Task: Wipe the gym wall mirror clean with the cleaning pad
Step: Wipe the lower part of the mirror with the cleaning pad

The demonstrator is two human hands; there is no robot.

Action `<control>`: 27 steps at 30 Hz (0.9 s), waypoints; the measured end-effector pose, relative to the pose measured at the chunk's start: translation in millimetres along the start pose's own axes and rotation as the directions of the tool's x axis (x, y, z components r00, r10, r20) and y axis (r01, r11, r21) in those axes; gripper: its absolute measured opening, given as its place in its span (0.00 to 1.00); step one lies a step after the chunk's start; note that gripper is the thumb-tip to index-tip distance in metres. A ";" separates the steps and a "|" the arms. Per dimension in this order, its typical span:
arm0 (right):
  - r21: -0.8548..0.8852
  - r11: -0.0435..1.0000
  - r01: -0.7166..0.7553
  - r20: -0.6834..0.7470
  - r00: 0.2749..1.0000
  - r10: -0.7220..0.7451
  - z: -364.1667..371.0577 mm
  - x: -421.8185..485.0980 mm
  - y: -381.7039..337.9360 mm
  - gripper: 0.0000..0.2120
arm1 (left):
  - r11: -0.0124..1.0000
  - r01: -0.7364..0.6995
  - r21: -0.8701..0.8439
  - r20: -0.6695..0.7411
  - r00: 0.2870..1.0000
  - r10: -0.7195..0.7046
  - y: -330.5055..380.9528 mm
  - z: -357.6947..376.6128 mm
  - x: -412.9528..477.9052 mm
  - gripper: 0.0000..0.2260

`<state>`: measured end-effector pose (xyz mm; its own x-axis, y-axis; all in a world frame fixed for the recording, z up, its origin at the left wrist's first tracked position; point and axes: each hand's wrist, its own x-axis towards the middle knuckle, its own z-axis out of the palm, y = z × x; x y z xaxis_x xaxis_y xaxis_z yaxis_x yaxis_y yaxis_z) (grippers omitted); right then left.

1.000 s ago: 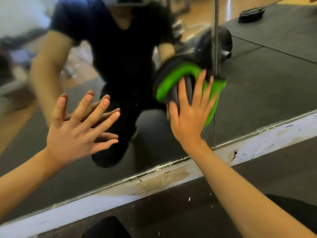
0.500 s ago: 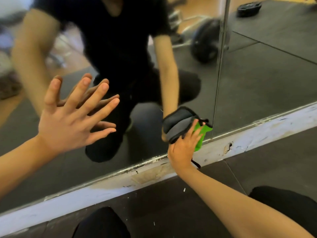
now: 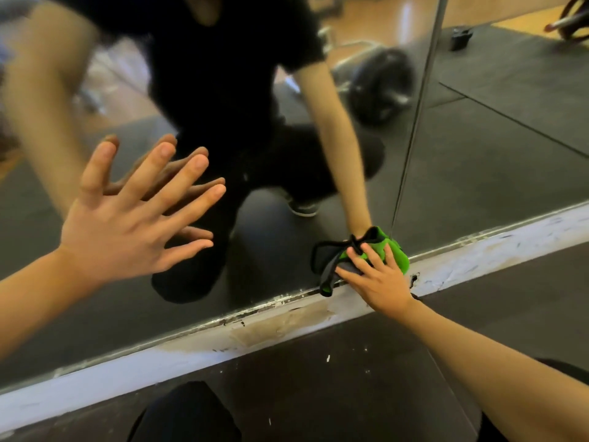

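Note:
The wall mirror [image 3: 494, 161] fills the upper part of the view and reflects a crouching person. My right hand [image 3: 381, 279] presses the green and grey cleaning pad [image 3: 396, 253] flat against the glass at the mirror's bottom edge, beside a vertical seam between panels. Its fingers lie fairly straight over the pad. My left hand [image 3: 127, 215] is spread wide with straight fingers, its fingertips at the glass on the left, holding nothing.
A chipped white baseboard [image 3: 191, 352] runs under the mirror. Dark rubber flooring [image 3: 318, 393] lies below it, and my knees show at the bottom edge. A barbell with plates appears as a reflection [image 3: 379, 84] in the mirror.
My right hand slid the pad down the glass from mid-height to the mirror's bottom edge. My left hand stayed spread at the glass in much the same spot.

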<state>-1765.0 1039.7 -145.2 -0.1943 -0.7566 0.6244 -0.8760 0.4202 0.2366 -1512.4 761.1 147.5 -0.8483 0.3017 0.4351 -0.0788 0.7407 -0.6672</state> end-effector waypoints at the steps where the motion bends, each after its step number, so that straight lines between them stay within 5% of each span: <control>1: -0.042 0.999 0.032 -0.022 0.999 -0.033 3.1 5.3 -7.9 0.32 | 0.999 -0.022 0.045 -0.011 1.000 0.023 -6.1 2.0 -3.3 0.32; 6: -0.010 0.968 0.253 -0.142 0.957 -0.251 -25.4 85.0 -97.4 0.31 | 0.961 -0.090 0.262 -0.154 0.979 0.134 -11.1 11.0 -7.2 0.36; 10: 0.080 0.996 -0.030 -0.440 0.896 0.062 -87.4 161.1 -74.1 0.26 | 0.977 -0.032 0.210 -0.235 0.968 0.082 -9.5 14.2 -16.3 0.41; 14: 0.229 0.930 -0.288 -0.523 0.769 0.367 -120.3 197.6 -36.5 0.24 | 0.976 0.048 0.215 -0.318 0.948 0.024 -9.1 19.4 -14.2 0.43; 21: 0.073 0.993 -0.097 -0.144 0.984 0.107 -25.3 59.8 -65.2 0.13 | 0.969 0.079 0.234 -0.349 0.937 0.008 -5.8 18.4 -11.3 0.35; 24: 0.096 0.992 -0.085 -0.237 0.966 0.106 -54.8 96.1 -47.4 0.13 | 0.972 0.086 0.216 -0.357 0.934 -0.004 -5.4 18.4 -11.8 0.34; 27: 0.130 0.979 -0.155 -0.454 0.869 0.198 -114.4 177.3 -38.3 0.20 | 0.975 0.079 0.206 -0.368 0.930 0.002 -5.5 17.6 -10.2 0.33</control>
<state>-1715.4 946.8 41.7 -0.1421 -0.3468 0.9271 -0.8850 0.4640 0.0379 -1512.6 743.4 136.1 -0.5967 0.5031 0.6252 -0.2516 0.6225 -0.7411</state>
